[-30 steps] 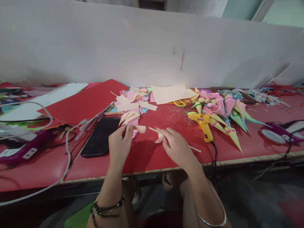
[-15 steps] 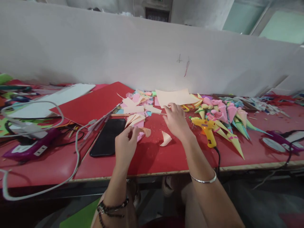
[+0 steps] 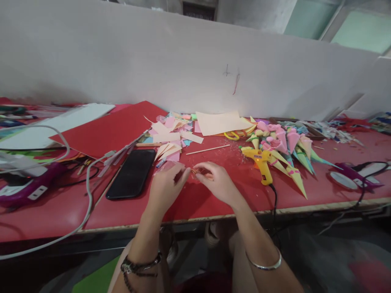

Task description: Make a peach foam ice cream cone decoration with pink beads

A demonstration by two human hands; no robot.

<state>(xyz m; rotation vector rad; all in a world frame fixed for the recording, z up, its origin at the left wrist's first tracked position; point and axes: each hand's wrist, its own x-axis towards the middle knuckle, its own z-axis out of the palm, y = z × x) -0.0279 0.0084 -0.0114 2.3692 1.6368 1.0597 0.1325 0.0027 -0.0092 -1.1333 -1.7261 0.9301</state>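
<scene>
My left hand (image 3: 167, 185) and my right hand (image 3: 217, 182) meet above the red table, fingers pinched together. Between the fingertips is a small curled piece of peach paper (image 3: 193, 172), mostly covered by the fingers. Beyond the hands lies a thin wooden stick (image 3: 207, 149). Cut peach paper pieces (image 3: 168, 150) are fanned out just past my left hand, near a black phone (image 3: 131, 174). A yellow glue gun (image 3: 262, 165) rests to the right of my right hand.
Paper cones with pink tops (image 3: 287, 140) are heaped at right. A peach sheet (image 3: 217, 123) and yellow-handled scissors (image 3: 231, 135) lie at the back. Large red card (image 3: 110, 130), a white cable (image 3: 89, 195) and a purple power strip (image 3: 33, 185) occupy the left.
My right hand has drawn back from the stick and come to my left hand at the curled paper. The loose curved paper piece no longer shows on the table.
</scene>
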